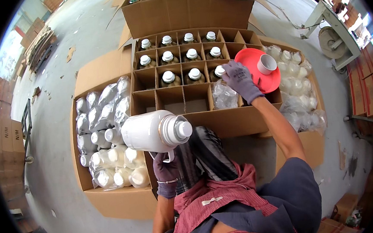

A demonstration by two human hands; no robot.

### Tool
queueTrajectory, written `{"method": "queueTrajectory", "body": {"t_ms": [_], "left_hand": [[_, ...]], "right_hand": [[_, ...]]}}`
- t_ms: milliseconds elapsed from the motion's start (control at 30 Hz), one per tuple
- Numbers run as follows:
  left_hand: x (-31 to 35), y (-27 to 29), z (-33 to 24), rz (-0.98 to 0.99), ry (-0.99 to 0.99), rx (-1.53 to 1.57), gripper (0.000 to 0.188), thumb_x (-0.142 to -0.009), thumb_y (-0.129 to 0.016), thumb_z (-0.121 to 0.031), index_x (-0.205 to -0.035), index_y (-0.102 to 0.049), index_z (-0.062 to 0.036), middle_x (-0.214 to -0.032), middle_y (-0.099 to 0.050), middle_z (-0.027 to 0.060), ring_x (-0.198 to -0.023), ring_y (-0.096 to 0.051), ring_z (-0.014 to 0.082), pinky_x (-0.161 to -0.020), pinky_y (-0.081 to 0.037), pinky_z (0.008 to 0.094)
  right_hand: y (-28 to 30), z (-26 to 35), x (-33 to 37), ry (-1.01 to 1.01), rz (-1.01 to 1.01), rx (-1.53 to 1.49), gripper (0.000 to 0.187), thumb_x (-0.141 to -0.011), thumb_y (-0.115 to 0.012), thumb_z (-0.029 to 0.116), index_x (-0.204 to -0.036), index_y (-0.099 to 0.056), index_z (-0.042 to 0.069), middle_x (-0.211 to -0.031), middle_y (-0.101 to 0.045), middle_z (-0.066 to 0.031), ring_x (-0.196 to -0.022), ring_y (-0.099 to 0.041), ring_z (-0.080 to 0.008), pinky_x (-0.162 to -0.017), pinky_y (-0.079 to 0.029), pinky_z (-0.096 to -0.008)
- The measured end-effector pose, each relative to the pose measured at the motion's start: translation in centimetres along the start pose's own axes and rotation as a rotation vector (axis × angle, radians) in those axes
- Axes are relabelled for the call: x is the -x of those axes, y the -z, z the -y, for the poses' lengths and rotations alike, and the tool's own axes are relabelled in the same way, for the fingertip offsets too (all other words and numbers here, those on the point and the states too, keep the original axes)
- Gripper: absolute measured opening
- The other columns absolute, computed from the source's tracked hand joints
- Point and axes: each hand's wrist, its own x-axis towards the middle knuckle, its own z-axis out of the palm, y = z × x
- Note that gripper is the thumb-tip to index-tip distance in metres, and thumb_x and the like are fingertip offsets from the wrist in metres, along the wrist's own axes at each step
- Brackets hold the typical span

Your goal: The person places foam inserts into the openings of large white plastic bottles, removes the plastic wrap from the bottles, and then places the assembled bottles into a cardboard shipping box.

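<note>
I watch the left hand (165,169) in its grey-purple glove at the lower centre of the frame, its fingers curled around the handle of a white flask (145,130). The flask lies near level in the air, its neck pointing right. The handle probably gives a surer hold than the wide, smooth body would.

At right of centre I see the right hand (241,80) reaching over a divided box (226,126), its fingertips at a white cap (219,70) on one of the upright bottles (167,57). I cannot tell whether they grip it or only rest there. The cardboard cells seem meant to keep the bottles standing and apart.

Clear plastic (225,97) is bunched in a cell below that hand. A red plate (251,60) lies across the cells just above the wrist, carrying a white cup (267,64), likely so the cup stays within easy reach.

On the left, an open box (115,204) holds bagged white flasks (108,178), the bags presumably guarding against scratches. I find more wrapped white pieces (296,84) packed at the right.
</note>
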Motion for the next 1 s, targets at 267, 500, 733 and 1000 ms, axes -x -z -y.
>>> {"method": "queueTrajectory", "body": {"t_ms": [267,500,733,1000], "left_hand": [[0.2,0.5,-0.1,-0.076,-0.127,-0.227,0.016,-0.083,-0.053,0.000,-0.094,-0.061,0.0059,-0.100,-0.061,0.0103,-0.093,-0.062,0.0177,-0.078,-0.055,0.0314],[-0.7,-0.1,0.4,0.054,-0.259,-0.536,0.021,-0.089,-0.052,-0.008,-0.106,-0.060,0.0021,-0.107,-0.065,0.0111,-0.096,-0.065,0.0208,-0.081,-0.056,0.0342],[-0.6,-4.1,1.4,0.146,-0.030,-0.080,0.025,-0.095,-0.050,-0.016,-0.105,-0.063,0.0021,-0.101,-0.068,0.0094,-0.095,-0.066,0.0193,-0.082,-0.056,0.0353],[1.7,-4.4,2.7,-0.002,-0.515,-0.849,0.024,-0.089,-0.057,-0.011,-0.108,-0.061,0.0027,-0.101,-0.062,0.0113,-0.081,-0.066,0.0173,-0.065,-0.060,0.0318]], "right_hand": [[-3.4,-1.2,-3.0,-0.079,-0.132,-0.151,0.032,-0.086,-0.060,0.034,-0.111,-0.063,0.015,-0.111,-0.062,-0.0084,-0.107,-0.058,-0.0296,-0.091,-0.046,-0.0458],[-2.8,-15.0,2.6,-0.750,-0.067,0.074,0.038,-0.077,-0.070,0.038,-0.100,-0.063,0.009,-0.129,-0.048,-0.0227,-0.114,-0.052,-0.0401,-0.094,-0.044,-0.0484],[5.5,-2.3,7.0,0.361,-0.199,-0.176,0.037,-0.071,-0.074,0.021,-0.099,-0.061,0.003,-0.127,-0.049,-0.0233,-0.115,-0.050,-0.0387,-0.095,-0.045,-0.0483],[7.7,7.8,12.8,0.632,-0.351,-0.695,0.056,-0.070,-0.079,0.022,-0.117,-0.052,0.005,-0.132,-0.045,-0.0189,-0.121,-0.049,-0.0343,-0.101,-0.042,-0.0447]]}}
